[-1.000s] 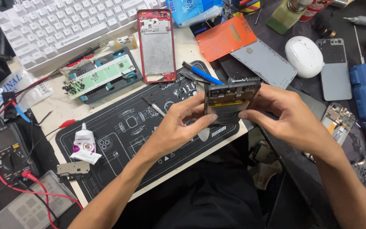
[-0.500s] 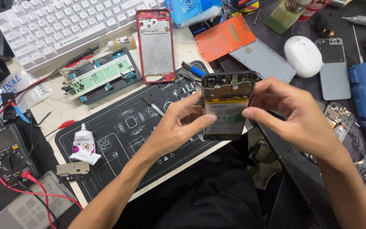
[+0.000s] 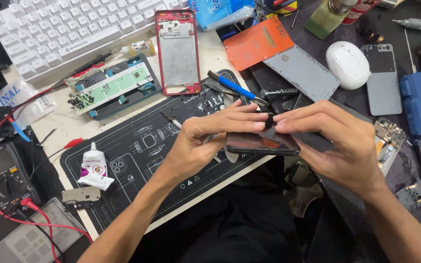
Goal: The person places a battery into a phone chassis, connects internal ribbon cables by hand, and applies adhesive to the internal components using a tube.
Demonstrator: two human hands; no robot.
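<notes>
Both hands, left hand (image 3: 198, 141) and right hand (image 3: 339, 143), have fingers clamped on the dark glossy flat phone body (image 3: 261, 143), held level just off the near-right corner of the black printed repair mat (image 3: 137, 146).

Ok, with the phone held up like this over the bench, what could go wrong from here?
The phone is pinched only at its top edge between the left hand and right hand, near the table's edge, so it might slip and fall to the lap. Pressing there could also stress the glass. The screwdriver and loose parts below might scratch it if it is set down.
</notes>
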